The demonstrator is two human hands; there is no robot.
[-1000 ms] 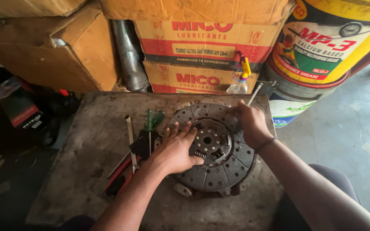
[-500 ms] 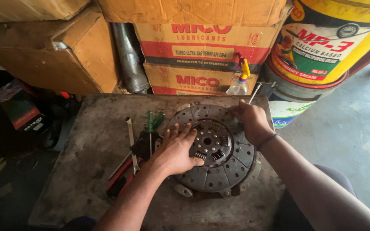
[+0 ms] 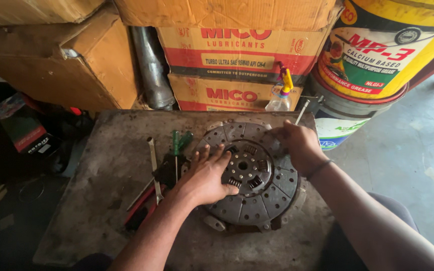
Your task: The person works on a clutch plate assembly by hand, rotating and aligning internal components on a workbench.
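grey clutch disc lies on my surface. left hand spread flat on it (fingers wide); right hand grips its far rim.

Bare table lies open at far left and near edge, while screwdrivers crowd the clutch disc's left and cartons wall the far side.

Grey clutch disc – green screwdriver handles, yellow pail
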